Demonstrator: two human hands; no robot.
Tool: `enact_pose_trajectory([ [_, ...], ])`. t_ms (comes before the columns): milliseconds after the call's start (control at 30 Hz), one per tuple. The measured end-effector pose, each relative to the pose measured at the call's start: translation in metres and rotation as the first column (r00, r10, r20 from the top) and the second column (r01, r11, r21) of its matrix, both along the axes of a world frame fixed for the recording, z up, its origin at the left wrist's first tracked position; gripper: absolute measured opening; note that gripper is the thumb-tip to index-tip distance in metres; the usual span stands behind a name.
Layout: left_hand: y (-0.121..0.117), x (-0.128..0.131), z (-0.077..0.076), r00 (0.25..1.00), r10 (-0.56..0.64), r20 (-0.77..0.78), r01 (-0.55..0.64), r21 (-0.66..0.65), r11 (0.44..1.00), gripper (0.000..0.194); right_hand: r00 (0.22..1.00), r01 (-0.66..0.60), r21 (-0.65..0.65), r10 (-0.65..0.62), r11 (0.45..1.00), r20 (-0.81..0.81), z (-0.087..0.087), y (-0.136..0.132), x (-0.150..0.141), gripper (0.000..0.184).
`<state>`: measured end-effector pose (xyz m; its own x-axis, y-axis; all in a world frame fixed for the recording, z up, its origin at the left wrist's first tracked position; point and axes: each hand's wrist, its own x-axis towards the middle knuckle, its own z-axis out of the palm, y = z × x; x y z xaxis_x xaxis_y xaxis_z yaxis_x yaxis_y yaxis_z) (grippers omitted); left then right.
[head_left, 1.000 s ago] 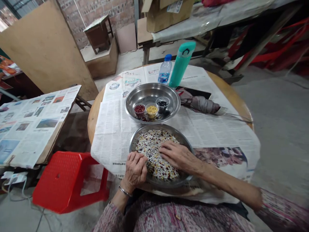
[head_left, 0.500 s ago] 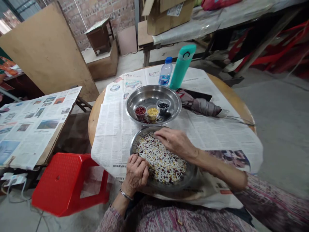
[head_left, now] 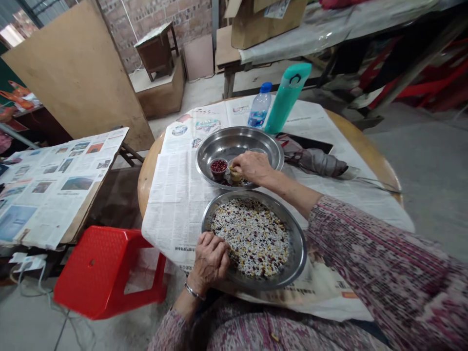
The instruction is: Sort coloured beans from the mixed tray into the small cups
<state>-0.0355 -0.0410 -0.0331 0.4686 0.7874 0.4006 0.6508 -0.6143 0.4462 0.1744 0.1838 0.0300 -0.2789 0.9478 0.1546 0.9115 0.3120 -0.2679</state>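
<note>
On the newspaper-covered table [head_left: 149, 178], a blue-capped bottle [head_left: 259, 107] stood just beside a teal flask [head_left: 288, 97], with a grey bundle [head_left: 322, 162] lying near. A red stool [head_left: 95, 270] stood left, near a papered side table [head_left: 54, 195]. Beyond, a cardboard box [head_left: 266, 25] sat near a brick wall [head_left: 161, 22].

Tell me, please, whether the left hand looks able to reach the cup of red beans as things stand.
Probably yes: between the left hand and the open cup of red beans lie mainly the rims of the near bowl and far bowl, though the right hand is close beside that cup.
</note>
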Motion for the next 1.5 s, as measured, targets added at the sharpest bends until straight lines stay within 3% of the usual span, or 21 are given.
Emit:
enact_pose_trajectory([
  [167,0.0,0.001,0.001,1.0,0.009,-0.014,-0.009,0.005,1.0,0.022,0.988,0.085,0.003,-0.084,0.996,-0.126,0.011,-0.012,0.004,0.021],
  [233,0.0,0.001,0.002,1.0,0.014,-0.017,-0.014,0.005,1.0,0.023,0.974,0.067,0.039,-0.057,0.997,-0.218,0.013,-0.026,0.009,0.022],
  [333,0.0,0.002,0.002,1.0,0.018,-0.017,-0.018,0.004,1.0,0.023,0.927,-0.086,0.086,0.112,0.993,-0.358,0.007,-0.068,0.016,0.02],
  [400,0.0,0.002,0.002,1.0,0.018,-0.019,-0.018,0.003,1.0,0.023,0.882,-0.255,0.061,0.258,0.965,-0.394,-0.004,-0.108,0.018,0.018],
  [500,0.0,0.002,0.002,0.999,0.02,-0.027,-0.019,0.005,1.0,0.023,0.812,-0.533,-0.019,0.505,0.846,-0.291,-0.025,-0.167,0.013,0.018],
  [600,0.0,0.002,0.001,0.999,0.022,-0.035,-0.022,0.009,1.0,0.024,0.753,-0.653,-0.061,0.637,0.755,-0.165,-0.045,-0.198,0.007,0.017],
  [700,0.001,0.002,0.001,0.999,0.02,-0.028,-0.019,0.02,1.0,0.025,0.804,-0.586,-0.005,0.581,0.81,-0.125,-0.057,-0.189,0.01,0.017],
  [833,0.001,0.002,0.001,1.0,0.017,-0.021,-0.017,0.032,0.999,0.026,0.939,-0.309,0.086,0.318,0.947,-0.13,-0.059,-0.15,0.022,0.021],
  [967,0.001,0.003,0.002,1.0,0.016,-0.015,-0.016,0.045,0.999,0.025,0.986,-0.15,0.107,0.157,0.983,-0.061,-0.059,-0.141,0.017,0.023],
  [1067,0.002,0.003,0.002,1.0,0.011,-0.023,-0.01,0.049,0.999,0.025,0.959,-0.261,0.075,0.267,0.963,-0.091,-0.061,-0.162,0.004,0.021],
  [1200,0.001,0.002,0.0,0.999,0.034,-0.017,-0.033,0.042,0.999,0.023,0.854,-0.488,0.036,0.486,0.872,-0.187,-0.065,-0.192,-0.013,0.018],
  [1333,-0.001,0.0,-0.003,0.997,0.067,0.048,-0.069,0.05,0.996,0.021,0.795,-0.587,0.059,0.589,0.807,-0.148,-0.063,-0.192,-0.023,0.023],
  [1400,-0.002,-0.001,-0.004,0.996,0.066,0.054,-0.069,0.059,0.996,0.022,0.803,-0.584,0.076,0.588,0.809,-0.092,-0.061,-0.182,-0.022,0.023],
  [1500,-0.002,-0.001,-0.004,0.997,0.062,0.043,-0.065,0.059,0.996,0.022,0.874,-0.482,0.099,0.486,0.87,-0.011,-0.059,-0.165,-0.008,0.019],
])
